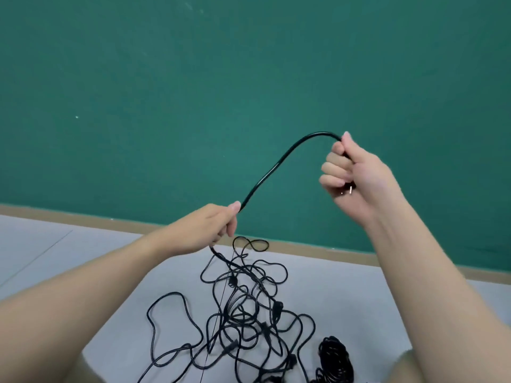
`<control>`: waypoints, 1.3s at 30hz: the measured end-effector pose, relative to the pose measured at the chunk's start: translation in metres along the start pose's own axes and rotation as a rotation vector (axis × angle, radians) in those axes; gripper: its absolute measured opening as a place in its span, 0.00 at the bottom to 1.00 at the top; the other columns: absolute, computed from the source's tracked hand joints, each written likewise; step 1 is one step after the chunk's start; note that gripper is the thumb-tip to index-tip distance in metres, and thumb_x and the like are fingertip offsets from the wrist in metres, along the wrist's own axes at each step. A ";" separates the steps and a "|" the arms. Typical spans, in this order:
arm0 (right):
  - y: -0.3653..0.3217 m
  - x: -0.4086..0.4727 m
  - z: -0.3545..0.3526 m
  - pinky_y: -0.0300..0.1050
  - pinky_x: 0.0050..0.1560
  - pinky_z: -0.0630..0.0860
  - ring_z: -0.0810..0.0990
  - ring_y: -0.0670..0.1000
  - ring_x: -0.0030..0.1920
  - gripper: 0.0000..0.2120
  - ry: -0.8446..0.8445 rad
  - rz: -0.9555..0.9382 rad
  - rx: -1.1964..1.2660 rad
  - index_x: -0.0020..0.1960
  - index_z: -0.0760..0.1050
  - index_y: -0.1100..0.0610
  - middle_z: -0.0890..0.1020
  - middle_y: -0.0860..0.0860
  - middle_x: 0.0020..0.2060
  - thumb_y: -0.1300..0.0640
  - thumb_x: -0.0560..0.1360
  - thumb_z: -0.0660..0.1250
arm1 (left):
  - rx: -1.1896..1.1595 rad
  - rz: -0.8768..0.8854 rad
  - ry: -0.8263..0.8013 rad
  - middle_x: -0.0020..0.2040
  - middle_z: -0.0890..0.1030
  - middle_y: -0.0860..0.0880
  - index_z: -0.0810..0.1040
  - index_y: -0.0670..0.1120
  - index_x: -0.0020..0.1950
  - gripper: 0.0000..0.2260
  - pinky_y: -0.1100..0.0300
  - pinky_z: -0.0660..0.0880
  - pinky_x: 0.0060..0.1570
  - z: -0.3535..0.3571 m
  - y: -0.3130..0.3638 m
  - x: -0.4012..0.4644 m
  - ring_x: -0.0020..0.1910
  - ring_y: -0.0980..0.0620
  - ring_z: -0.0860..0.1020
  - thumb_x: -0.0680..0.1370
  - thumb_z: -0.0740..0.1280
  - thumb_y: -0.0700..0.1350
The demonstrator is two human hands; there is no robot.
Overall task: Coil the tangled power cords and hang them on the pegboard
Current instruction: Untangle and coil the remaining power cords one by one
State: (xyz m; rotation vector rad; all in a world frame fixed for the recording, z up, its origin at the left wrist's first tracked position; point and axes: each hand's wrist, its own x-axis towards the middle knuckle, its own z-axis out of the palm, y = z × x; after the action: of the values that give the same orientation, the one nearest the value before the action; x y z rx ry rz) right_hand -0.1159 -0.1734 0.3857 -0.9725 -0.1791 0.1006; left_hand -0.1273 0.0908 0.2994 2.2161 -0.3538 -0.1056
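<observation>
A black power cord [276, 164] arches between my two raised hands in front of the green wall. My right hand [356, 175] is closed around its plug end, metal prongs showing below my fingers. My left hand [210, 228] pinches the cord lower down, and from there it drops into a tangled heap of black cords [249, 313] on the grey floor. A tightly coiled black cord [336, 360] lies at the heap's right edge. No pegboard is in view.
A green wall [193, 92] fills the upper view, with a tan baseboard [83, 215] meeting the grey floor [69, 250]. Loose loops spread left of the heap toward my left forearm.
</observation>
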 end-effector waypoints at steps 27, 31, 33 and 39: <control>0.042 0.008 -0.085 0.47 0.47 0.83 0.82 0.53 0.43 0.10 0.110 0.107 -0.039 0.48 0.74 0.61 0.77 0.52 0.36 0.61 0.85 0.57 | 0.148 0.034 -0.197 0.25 0.69 0.56 0.76 0.46 0.38 0.22 0.61 0.67 0.30 0.041 0.042 0.072 0.28 0.51 0.67 0.82 0.62 0.61; 0.038 0.015 -0.097 0.45 0.41 0.81 0.71 0.48 0.31 0.13 0.147 0.122 0.213 0.62 0.72 0.64 0.70 0.50 0.34 0.68 0.82 0.52 | 0.272 -0.031 -0.233 0.25 0.73 0.53 0.75 0.43 0.41 0.24 0.69 0.63 0.25 0.019 0.023 0.079 0.23 0.56 0.70 0.83 0.59 0.62; 0.038 0.015 -0.102 0.42 0.36 0.76 0.64 0.48 0.31 0.11 0.155 0.168 0.263 0.60 0.72 0.62 0.65 0.49 0.35 0.66 0.81 0.55 | 0.330 -0.059 -0.271 0.24 0.70 0.54 0.74 0.44 0.40 0.24 0.67 0.64 0.27 0.011 0.013 0.081 0.24 0.54 0.69 0.82 0.60 0.64; 0.051 0.017 -0.107 0.45 0.44 0.67 0.63 0.50 0.35 0.23 0.122 0.260 -0.073 0.65 0.75 0.64 0.66 0.50 0.37 0.54 0.73 0.69 | 0.297 0.046 -0.206 0.32 0.65 0.51 0.77 0.49 0.43 0.23 0.54 0.64 0.33 -0.005 0.010 0.085 0.31 0.50 0.62 0.75 0.60 0.69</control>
State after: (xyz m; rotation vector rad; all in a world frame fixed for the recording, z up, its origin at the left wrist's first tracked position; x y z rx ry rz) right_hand -0.0782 -0.2288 0.2859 -1.0680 0.0577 0.2742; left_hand -0.0473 0.0639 0.3139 2.4952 -0.5644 -0.2734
